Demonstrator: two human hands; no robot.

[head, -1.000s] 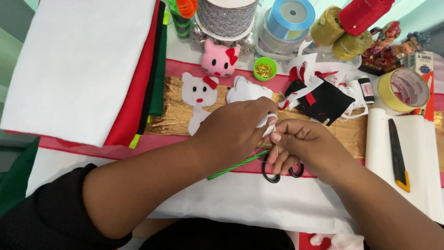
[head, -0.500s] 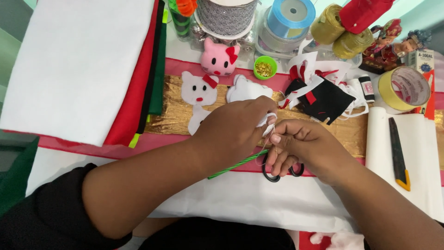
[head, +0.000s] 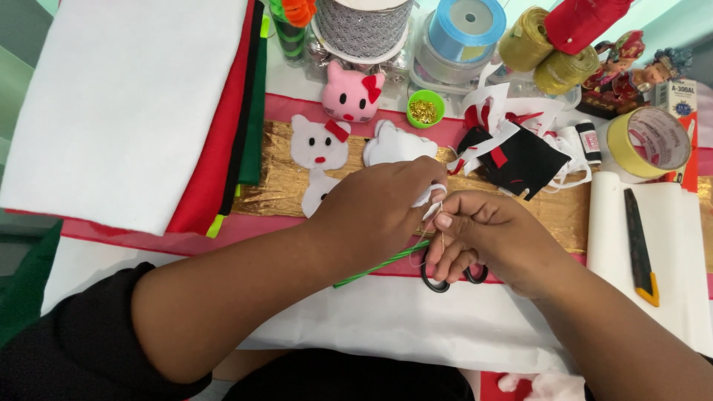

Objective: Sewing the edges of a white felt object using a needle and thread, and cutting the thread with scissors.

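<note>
- Head view: left hand (head: pixel 379 212) pinches a small white felt piece (head: pixel 431 194) above the worktop (head: pixel 386 327).
- Right hand (head: pixel 486 238) grips a thin needle (head: pixel 442 223) beside it, scissors (head: pixel 453 276) underneath.
- The felt looks soft, light and floppy; best held near its edge.

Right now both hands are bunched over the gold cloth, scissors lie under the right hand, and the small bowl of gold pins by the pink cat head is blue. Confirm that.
One detail is wrong: the small bowl of gold pins is green, not blue, as the head view shows. The rest holds: the left hand and right hand are bunched over the gold cloth, black-handled scissors lie under the right hand, and the bowl sits by the pink cat head.
</note>
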